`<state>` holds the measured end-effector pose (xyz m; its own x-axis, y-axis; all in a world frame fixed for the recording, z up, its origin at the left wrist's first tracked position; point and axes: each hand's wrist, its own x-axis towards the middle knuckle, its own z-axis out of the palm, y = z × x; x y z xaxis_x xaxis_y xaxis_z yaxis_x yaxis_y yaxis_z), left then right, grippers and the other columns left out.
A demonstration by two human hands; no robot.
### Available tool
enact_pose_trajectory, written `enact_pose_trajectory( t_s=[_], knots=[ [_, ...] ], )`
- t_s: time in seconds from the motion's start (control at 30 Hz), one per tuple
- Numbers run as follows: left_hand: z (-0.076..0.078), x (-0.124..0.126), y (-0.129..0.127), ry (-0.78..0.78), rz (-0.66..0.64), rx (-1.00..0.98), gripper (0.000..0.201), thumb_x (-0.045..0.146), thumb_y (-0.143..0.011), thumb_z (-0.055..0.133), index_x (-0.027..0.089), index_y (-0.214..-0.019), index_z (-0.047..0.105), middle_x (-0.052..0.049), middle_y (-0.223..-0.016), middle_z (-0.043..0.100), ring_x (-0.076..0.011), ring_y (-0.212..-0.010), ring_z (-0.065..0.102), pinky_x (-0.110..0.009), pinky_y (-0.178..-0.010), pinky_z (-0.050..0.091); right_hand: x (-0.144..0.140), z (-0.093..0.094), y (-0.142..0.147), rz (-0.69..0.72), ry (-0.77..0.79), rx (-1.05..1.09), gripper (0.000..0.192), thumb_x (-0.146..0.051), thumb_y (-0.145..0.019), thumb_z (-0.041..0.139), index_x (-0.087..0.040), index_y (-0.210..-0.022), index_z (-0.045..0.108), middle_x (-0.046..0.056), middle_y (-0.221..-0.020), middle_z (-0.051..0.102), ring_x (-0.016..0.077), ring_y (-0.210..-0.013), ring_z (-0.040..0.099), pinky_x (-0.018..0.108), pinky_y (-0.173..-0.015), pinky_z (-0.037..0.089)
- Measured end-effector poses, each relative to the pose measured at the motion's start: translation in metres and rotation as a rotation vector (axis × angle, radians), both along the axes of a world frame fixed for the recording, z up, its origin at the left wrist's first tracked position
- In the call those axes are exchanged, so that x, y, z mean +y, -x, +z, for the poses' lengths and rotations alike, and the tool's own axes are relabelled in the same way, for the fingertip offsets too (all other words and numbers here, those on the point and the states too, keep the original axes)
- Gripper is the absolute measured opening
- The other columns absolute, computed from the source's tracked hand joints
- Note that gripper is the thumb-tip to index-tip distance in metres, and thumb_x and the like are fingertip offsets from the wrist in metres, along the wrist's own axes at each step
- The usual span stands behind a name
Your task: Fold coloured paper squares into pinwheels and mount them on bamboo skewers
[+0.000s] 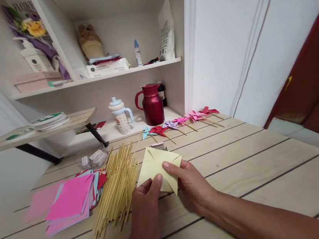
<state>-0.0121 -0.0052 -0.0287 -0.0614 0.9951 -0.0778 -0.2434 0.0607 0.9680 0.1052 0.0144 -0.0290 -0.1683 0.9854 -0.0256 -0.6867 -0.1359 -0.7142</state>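
A pale yellow square of paper (155, 160) with slits cut in from its corners is held up just above the table, between both hands. My left hand (147, 194) pinches its lower left edge, thumb on top. On the right side, my right hand (189, 181) grips the sheet with its thumb pressed on the paper near the middle; its other fingers are behind. Left of my left hand lies a loose heap of thin wooden sticks (115, 187). Beyond the paper, a small grey object (158, 146) is partly hidden.
Pink and other coloured paper sheets (70, 198) are stacked at the left. Several paper pinwheels on sticks (172, 125) line the table's back edge. A red jug (152, 104) and a cup (120, 116) stand behind. A small raised shelf (80, 116) holds round tape rolls.
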Motion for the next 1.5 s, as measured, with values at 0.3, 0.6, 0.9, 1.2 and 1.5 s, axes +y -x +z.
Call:
enact_pose_trajectory(
  t_s=[0.3, 0.6, 0.9, 1.2, 1.5],
  knots=[
    [0.005, 0.001, -0.001, 0.033, 0.018, 0.004, 0.028, 0.033, -0.068, 0.079, 0.015, -0.089, 0.078, -0.010, -0.092, 0.079, -0.0270, -0.091, 0.072, -0.037, -0.089, 0.052, -0.001, 0.004, -0.003, -0.002, -0.028, -0.100, 0.041, -0.030, -0.069, 0.084, -0.014, -0.105, 0.073, 0.009, -0.088, 0.078, 0.0203, -0.070, 0.070, 0.031, -0.067, 0.053],
    [0.008, -0.001, -0.002, 0.056, 0.095, 0.058, 0.029, 0.028, -0.059, 0.085, 0.016, -0.085, 0.079, -0.009, -0.088, 0.079, -0.0276, -0.091, 0.072, -0.035, -0.087, 0.053, 0.000, 0.001, -0.004, 0.025, -0.037, -0.125, 0.041, -0.036, -0.072, 0.082, -0.015, -0.107, 0.073, 0.010, -0.090, 0.078, 0.0222, -0.073, 0.070, 0.034, -0.070, 0.054],
    [0.006, 0.000, -0.003, 0.087, 0.073, 0.068, 0.031, 0.034, -0.059, 0.085, 0.015, -0.083, 0.079, -0.008, -0.081, 0.079, -0.0269, -0.082, 0.073, -0.035, -0.081, 0.054, -0.002, 0.003, -0.004, 0.018, -0.040, -0.134, 0.039, -0.041, -0.078, 0.077, -0.013, -0.105, 0.073, 0.010, -0.084, 0.077, 0.0195, -0.069, 0.068, 0.028, -0.061, 0.051],
    [0.006, 0.001, -0.001, 0.049, 0.011, 0.039, 0.030, 0.035, -0.062, 0.083, 0.014, -0.084, 0.078, -0.008, -0.081, 0.078, -0.0250, -0.078, 0.072, -0.033, -0.076, 0.053, -0.001, 0.006, -0.005, -0.017, -0.029, -0.184, 0.029, -0.028, -0.067, 0.082, -0.013, -0.090, 0.073, 0.008, -0.079, 0.075, 0.0201, -0.068, 0.066, 0.032, -0.066, 0.050],
    [-0.005, 0.005, 0.001, 0.030, -0.024, -0.067, 0.036, 0.041, -0.072, 0.077, 0.012, -0.094, 0.075, -0.012, -0.094, 0.077, -0.0248, -0.088, 0.069, -0.036, -0.086, 0.050, 0.001, 0.004, -0.006, -0.035, -0.034, -0.200, 0.030, -0.029, -0.069, 0.081, -0.012, -0.092, 0.072, 0.008, -0.078, 0.074, 0.0185, -0.065, 0.064, 0.030, -0.062, 0.049]
  ],
)
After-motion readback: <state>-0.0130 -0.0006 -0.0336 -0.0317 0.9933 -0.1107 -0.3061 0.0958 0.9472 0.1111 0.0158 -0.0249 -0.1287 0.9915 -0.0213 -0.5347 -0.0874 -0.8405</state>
